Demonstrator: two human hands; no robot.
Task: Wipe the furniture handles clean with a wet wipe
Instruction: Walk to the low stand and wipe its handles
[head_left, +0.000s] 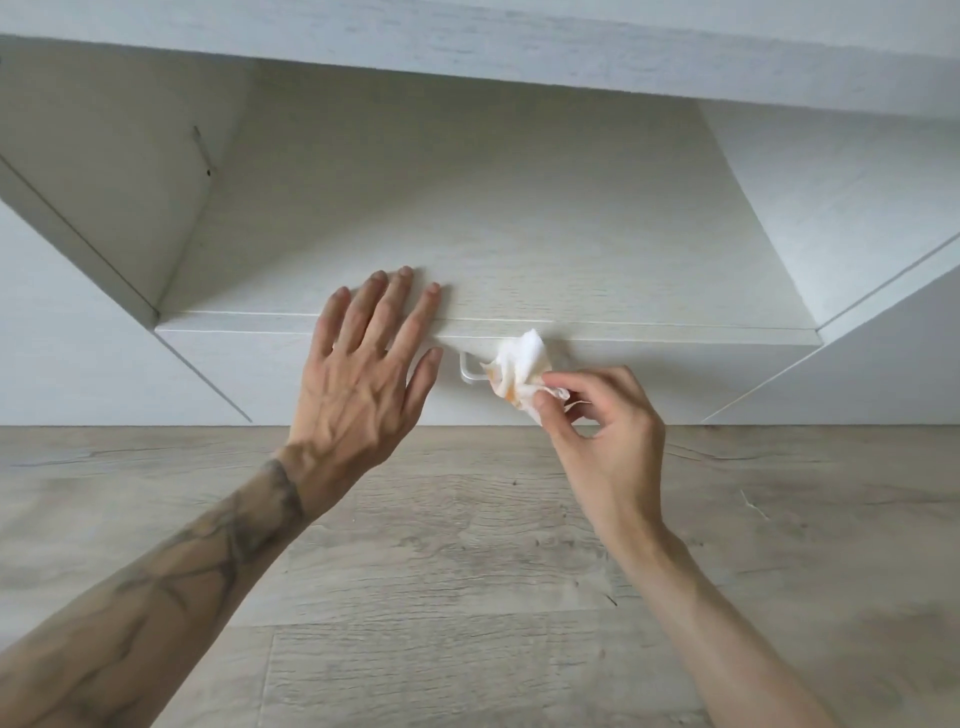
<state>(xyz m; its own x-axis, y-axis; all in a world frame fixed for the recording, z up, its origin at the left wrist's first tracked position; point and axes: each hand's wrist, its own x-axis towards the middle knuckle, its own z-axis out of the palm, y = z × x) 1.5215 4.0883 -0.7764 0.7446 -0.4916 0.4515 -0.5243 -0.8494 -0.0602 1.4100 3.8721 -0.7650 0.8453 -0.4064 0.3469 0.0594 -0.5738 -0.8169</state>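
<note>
A white bar handle (467, 370) sticks out of the front of a low white drawer (291, 374). Only its left end shows; the rest is covered by a crumpled white wet wipe (519, 366) with an orange stain. My right hand (602, 421) pinches the wipe between thumb and fingers and holds it against the handle. My left hand (363, 374) lies flat with straight fingers on the front edge of the shelf board (675, 327) just above the drawer, left of the handle.
The white furniture has an open shelf recess (467, 208) above the drawer and a top board (519, 47) overhead. Side panels (883, 322) flank the drawer. Light wood-look floor (467, 597) stretches below both arms.
</note>
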